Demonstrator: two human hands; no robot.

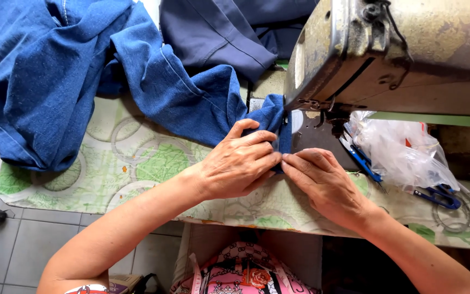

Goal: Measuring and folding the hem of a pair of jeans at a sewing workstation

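- Risk: my fingertips are working just near the sewing machine (398, 54) foot; the needle could be catching them, or the fold slipping askew
- Pose: my left hand (237, 163) is pressing flat, fingers together, on the blue denim (137, 81) edge; my right hand (322, 182) is pinching that fold

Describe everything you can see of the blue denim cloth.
The denim cloth is mid-blue, woven, with stitched seams and lighter topstitching. It lies crumpled in a heap over the table's far left, and a narrow folded end runs to the sewing machine. The left hand presses that end flat; the right hand pinches its edge near the needle. A darker navy cloth lies behind it.
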